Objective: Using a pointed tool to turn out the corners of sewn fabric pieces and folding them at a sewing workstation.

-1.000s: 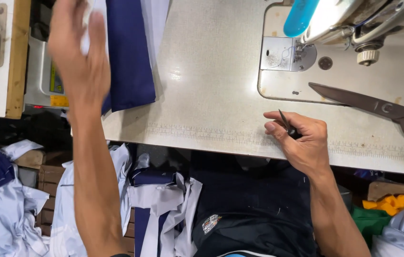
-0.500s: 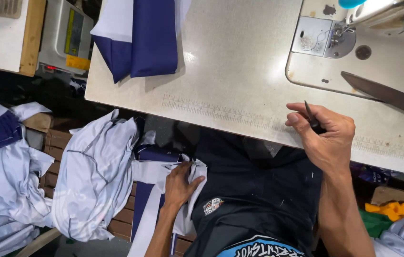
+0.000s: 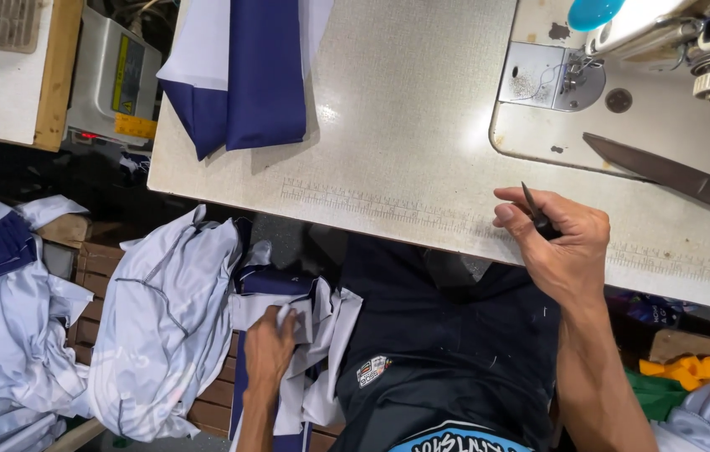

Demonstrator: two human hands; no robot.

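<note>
My left hand (image 3: pixel 270 350) reaches down below the table edge and grips a stack of white and navy fabric pieces (image 3: pixel 321 335) beside my lap. My right hand (image 3: pixel 560 238) rests on the front edge of the sewing table (image 3: pixel 397 134), fingers closed around a small dark thread snip (image 3: pixel 533 209) whose tip points up. A folded navy and white fabric piece (image 3: pixel 242 71) lies on the table's far left. The sewing machine (image 3: pixel 656 33) stands at the far right.
Large dark shears (image 3: pixel 677 177) lie on the machine bed to the right of my right hand. Pale grey garments (image 3: pixel 162 326) are heaped on the left below the table. A small grey box (image 3: pixel 112 75) sits left of the table. Yellow and green cloth (image 3: pixel 681 377) lies lower right.
My left hand came down from the navy fabric on the table to the fabric stack by my lap and now grips it. My right hand stayed on the table edge with the snip.
</note>
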